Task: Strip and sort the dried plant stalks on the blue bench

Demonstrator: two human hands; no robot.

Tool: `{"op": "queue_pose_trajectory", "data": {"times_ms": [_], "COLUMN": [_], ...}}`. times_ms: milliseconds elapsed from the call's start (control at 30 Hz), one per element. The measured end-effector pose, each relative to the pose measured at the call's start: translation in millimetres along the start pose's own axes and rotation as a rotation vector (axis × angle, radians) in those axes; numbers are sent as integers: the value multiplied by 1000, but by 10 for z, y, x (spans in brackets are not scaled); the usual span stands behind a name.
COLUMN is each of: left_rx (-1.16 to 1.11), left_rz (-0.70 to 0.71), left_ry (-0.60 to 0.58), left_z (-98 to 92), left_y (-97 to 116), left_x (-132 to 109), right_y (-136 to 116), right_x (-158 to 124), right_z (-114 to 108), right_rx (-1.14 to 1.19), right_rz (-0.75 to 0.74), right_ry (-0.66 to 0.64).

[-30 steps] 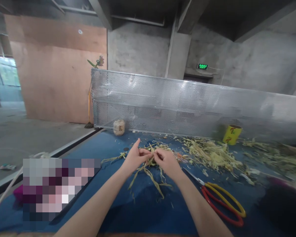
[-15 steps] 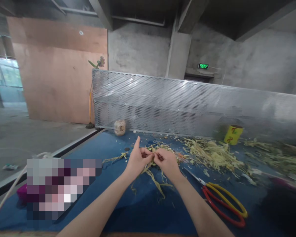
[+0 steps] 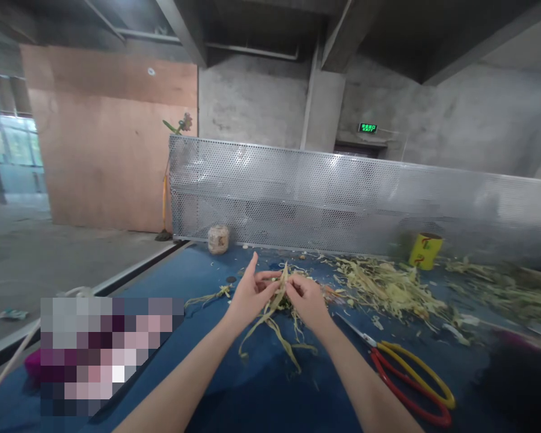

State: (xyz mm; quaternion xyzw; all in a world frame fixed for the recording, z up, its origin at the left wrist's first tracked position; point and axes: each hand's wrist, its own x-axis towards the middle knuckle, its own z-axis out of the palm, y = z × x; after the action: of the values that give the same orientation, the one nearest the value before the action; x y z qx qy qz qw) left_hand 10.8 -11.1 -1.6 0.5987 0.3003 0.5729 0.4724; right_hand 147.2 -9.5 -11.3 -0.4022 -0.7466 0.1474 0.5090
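Note:
My left hand [image 3: 247,296] and my right hand [image 3: 305,299] meet over the middle of the blue tabletop [image 3: 234,391]. Between them are pale yellow-green dried plant strips [image 3: 276,329]; one end points up and long tails hang toward me. The left thumb and fingers are closed on the strips, with that hand's edge raised. My right fingers pinch the same bunch close beside it; the fingertips partly hide the grip. Beneath and behind the hands lie loose plant scraps. Scissors [image 3: 370,343] with one red and one yellow handle rest by my right forearm.
A heap of dried strips [image 3: 390,288] spreads to the right, below a yellow can [image 3: 426,251]. A pale jar [image 3: 218,240] stands at the back left. Perforated metal panels [image 3: 270,192] border the far edge. A pixelated patch covers something at left, beside a magenta object [image 3: 33,365].
A strip end now stands up between my fingertips, and the hands have parted slightly. The view has tilted a little upward. The scissors stay on the table.

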Motion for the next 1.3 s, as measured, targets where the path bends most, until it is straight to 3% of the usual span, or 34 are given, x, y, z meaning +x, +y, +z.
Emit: {"op": "queue_pose_trajectory", "data": {"times_ms": [200,433,633,833,1067,1300], "left_rx": [77,136,182,284,372,320], "left_rz": [38,62,125,140,228,254], "left_ry": [14,-10,12,1,-18,-11], "left_z": [-40,-46,-54,-61,-55,-29], "left_y": [-11,-17,-25,9,-37,-76], "left_x": [-5,-17,-7,-18,-52,-42], "right_y": [-40,-18,-7,-28,-3,-19], "right_x": [-23,-33,-21,-40,-10,14], "right_z": [21,-5,-9,-15,11,16], "right_rx": [58,-177,-82,-115,-57,101], "right_rz": [28,-31,-58,6,-80,10], "right_ry": [-121,-56,-94,-90,-102,-66]}}
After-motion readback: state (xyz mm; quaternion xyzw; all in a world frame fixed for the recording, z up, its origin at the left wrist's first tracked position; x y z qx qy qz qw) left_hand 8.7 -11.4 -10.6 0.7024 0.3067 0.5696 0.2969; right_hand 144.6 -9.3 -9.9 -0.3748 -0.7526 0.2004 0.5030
